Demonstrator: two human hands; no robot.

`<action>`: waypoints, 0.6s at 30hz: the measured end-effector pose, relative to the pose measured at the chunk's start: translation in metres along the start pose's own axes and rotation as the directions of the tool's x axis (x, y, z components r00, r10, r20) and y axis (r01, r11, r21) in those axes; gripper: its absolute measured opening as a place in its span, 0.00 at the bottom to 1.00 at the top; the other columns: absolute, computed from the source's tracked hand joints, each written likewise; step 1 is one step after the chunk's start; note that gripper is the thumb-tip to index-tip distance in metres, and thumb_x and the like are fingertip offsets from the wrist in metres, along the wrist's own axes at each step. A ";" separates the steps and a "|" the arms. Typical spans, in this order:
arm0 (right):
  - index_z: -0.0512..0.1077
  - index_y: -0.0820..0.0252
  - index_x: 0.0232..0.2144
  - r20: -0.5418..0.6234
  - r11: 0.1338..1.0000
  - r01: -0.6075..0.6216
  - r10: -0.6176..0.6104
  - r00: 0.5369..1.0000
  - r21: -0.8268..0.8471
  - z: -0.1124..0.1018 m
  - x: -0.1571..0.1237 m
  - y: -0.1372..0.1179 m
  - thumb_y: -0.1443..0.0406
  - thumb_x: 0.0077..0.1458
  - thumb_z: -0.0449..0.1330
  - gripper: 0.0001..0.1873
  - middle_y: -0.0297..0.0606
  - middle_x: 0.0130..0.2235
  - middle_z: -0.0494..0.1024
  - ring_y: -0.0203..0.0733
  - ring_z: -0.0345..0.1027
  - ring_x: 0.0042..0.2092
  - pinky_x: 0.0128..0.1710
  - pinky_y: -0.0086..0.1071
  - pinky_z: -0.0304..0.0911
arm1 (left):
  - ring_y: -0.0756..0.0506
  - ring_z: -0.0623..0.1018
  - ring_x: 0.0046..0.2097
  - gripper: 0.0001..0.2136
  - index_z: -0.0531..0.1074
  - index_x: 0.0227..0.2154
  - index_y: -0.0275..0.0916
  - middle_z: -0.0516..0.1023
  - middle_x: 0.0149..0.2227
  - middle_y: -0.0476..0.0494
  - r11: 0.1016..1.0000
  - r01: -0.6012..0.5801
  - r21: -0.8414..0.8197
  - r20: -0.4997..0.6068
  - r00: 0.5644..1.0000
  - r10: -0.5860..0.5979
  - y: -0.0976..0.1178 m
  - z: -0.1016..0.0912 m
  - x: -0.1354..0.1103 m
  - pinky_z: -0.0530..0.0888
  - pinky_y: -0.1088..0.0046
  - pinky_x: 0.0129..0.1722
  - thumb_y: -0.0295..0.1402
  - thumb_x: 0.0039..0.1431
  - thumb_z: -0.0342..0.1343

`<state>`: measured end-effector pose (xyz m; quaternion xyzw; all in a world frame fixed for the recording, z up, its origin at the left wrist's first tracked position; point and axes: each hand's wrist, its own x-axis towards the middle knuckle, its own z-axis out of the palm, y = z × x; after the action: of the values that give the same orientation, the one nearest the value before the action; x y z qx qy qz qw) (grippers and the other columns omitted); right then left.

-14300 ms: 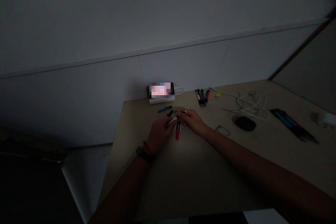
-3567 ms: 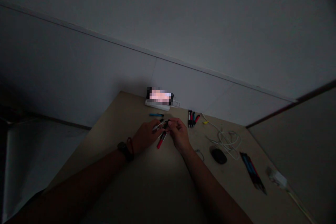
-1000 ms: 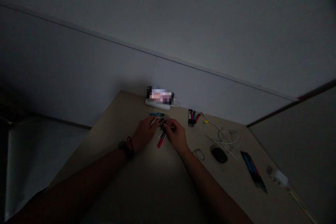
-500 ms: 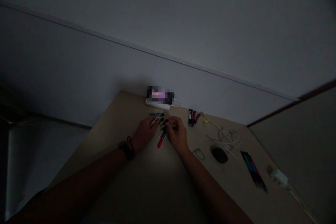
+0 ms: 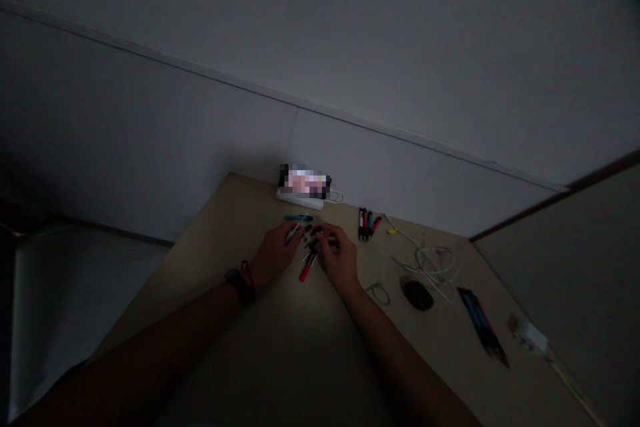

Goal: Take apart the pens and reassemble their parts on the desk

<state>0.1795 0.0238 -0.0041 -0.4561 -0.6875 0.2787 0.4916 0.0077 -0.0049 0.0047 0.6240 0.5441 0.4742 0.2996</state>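
Note:
My left hand (image 5: pixel 278 245) is closed on a thin pale stick (image 5: pixel 295 229), which looks like a pen refill and slants up past the fingertips. Opposite it, my right hand (image 5: pixel 341 255) is pinched by a small dark piece (image 5: pixel 316 231); what its fingers grip is too dim to make out. Small black pen parts (image 5: pixel 308 229) lie between the two hands. A red pen barrel (image 5: pixel 305 271) rests just below them, with thin sticks and dark parts at its upper end. Beyond my left fingertips lies a blue pen (image 5: pixel 296 217).
A phone (image 5: pixel 304 181) with a lit, blurred screen leans on a white power strip (image 5: pixel 300 199) at the wall. To the right are several pens (image 5: pixel 367 224), a coiled white cable (image 5: pixel 431 265), a black mouse (image 5: pixel 418 295), more pens (image 5: pixel 483 325) and a white plug (image 5: pixel 530 337).
The right hand has shifted very slightly, and the picture on the phone screen is different. Otherwise the hands and pen parts stay where they were.

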 end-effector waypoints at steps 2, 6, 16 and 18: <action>0.78 0.55 0.42 -0.016 1.000 -0.016 0.016 1.000 -0.016 0.000 0.001 0.003 0.59 0.58 0.61 0.12 0.39 0.40 0.81 0.45 0.74 0.39 0.38 0.36 0.70 | 0.45 0.78 0.36 0.14 0.76 0.39 0.38 0.81 0.36 0.44 1.000 0.005 0.002 0.002 1.000 -0.005 0.000 0.000 0.000 0.71 0.70 0.38 0.40 0.69 0.48; 0.77 0.55 0.40 0.002 0.996 -0.047 0.047 0.999 -0.076 0.001 0.003 0.012 0.58 0.56 0.62 0.10 0.38 0.36 0.80 0.44 0.73 0.35 0.38 0.37 0.69 | 0.45 0.78 0.38 0.13 0.76 0.38 0.38 0.81 0.36 0.44 1.000 0.011 -0.003 -0.001 1.000 -0.011 0.000 0.001 0.000 0.71 0.70 0.38 0.39 0.69 0.48; 0.74 0.54 0.40 -0.084 0.998 -0.052 0.053 0.995 0.019 0.001 0.005 0.015 0.56 0.55 0.63 0.12 0.38 0.37 0.78 0.45 0.72 0.38 0.39 0.37 0.68 | 0.45 0.78 0.37 0.13 0.76 0.39 0.38 0.81 0.36 0.44 1.000 0.012 -0.012 0.009 1.000 -0.012 0.002 0.001 -0.001 0.71 0.70 0.38 0.39 0.68 0.49; 0.72 0.54 0.42 -0.133 0.995 -0.063 0.072 0.989 0.072 0.000 0.007 0.014 0.56 0.55 0.64 0.14 0.36 0.35 0.77 0.43 0.71 0.38 0.38 0.35 0.67 | 0.45 0.77 0.36 0.13 0.76 0.39 0.38 0.80 0.36 0.45 1.000 0.010 -0.013 0.019 1.000 -0.010 0.003 0.000 -0.001 0.70 0.71 0.36 0.40 0.68 0.49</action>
<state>0.1838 0.0363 -0.0130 -0.4801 -0.6269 0.2866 0.5425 0.0093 -0.0062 0.0068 0.6238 0.5410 0.4703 0.3114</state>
